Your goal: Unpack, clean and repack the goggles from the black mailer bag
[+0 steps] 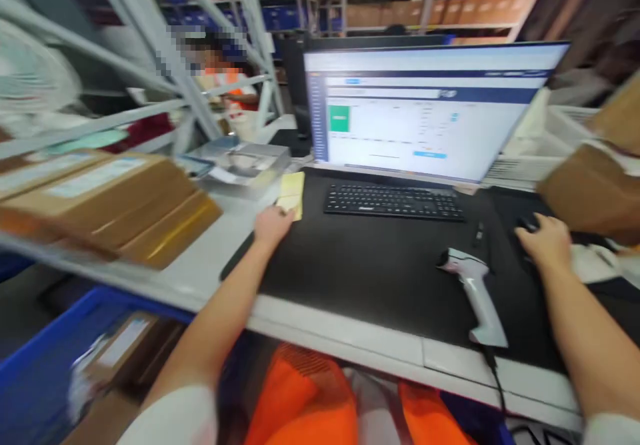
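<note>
My left hand is closed at the lower left edge of a small yellow note pad, its fingertips gripping that edge at the left side of a black desk mat. On the far right, my right hand is wrapped over a black computer mouse, mostly hidden under the fingers. A black keyboard lies between the hands, below a lit monitor showing a page with a green square. Nearer me rests a grey-white barcode scanner, its cable running over the desk edge.
Cardboard boxes are stacked at left, beside a clear plastic tray. Below the desk is a blue bin with packages. Brown packages crowd the right. Behind the metal frame, a person in an orange vest is visible.
</note>
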`<state>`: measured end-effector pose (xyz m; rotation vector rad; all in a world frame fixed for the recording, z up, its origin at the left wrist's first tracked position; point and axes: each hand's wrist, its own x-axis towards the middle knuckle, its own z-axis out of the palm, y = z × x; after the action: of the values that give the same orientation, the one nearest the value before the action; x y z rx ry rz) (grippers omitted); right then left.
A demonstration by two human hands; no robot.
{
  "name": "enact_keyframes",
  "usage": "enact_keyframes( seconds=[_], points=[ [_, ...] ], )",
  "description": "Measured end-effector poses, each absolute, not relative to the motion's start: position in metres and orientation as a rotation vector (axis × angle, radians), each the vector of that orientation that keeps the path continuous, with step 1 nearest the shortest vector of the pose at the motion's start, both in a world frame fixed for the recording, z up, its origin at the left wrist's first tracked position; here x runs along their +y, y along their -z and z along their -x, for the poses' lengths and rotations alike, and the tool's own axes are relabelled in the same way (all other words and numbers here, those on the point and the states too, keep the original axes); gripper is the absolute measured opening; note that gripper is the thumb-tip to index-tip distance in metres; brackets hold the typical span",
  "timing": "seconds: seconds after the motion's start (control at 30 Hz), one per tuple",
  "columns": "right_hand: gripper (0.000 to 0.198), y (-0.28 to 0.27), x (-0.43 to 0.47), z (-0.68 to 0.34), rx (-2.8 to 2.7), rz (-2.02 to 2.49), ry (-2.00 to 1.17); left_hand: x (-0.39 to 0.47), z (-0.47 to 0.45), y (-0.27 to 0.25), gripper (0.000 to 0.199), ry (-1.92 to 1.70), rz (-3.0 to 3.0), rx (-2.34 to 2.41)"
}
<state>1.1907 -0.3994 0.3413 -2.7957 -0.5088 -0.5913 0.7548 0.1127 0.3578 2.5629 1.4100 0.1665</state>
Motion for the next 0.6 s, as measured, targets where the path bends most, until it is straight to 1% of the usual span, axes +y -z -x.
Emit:
enact_keyframes(
  seconds=[0.07, 0.13, 0.27, 0.37, 0.6],
  points=[
    [0.066, -0.342, -0.417, -1.192, -0.416, 2.829, 0.59, 0.13, -0.759, -0.353, 0.058, -0.131, -2.567, 1.362],
    [0.067, -0.338, -0.417, -1.199, -0.405, 2.842, 0.599, 0.148, -0.758, -0.345, 0.063, -0.071, -2.564, 1.333],
    [0.057, -0.327, -0.411, -1.209, -0.435, 2.836, 0.586, 0.167, -0.755, -0.331, 0.07, -0.012, -2.539, 1.346],
    [0.053, -0.326, -0.413, -1.208, -0.45, 2.809, 0.583, 0.168, -0.756, -0.326, 0.068, -0.022, -2.559, 1.297],
    [0.054, -0.325, -0.417, -1.21, -0.484, 2.776, 0.599, 0.169, -0.756, -0.322, 0.062, -0.017, -2.599, 1.295]
  ],
)
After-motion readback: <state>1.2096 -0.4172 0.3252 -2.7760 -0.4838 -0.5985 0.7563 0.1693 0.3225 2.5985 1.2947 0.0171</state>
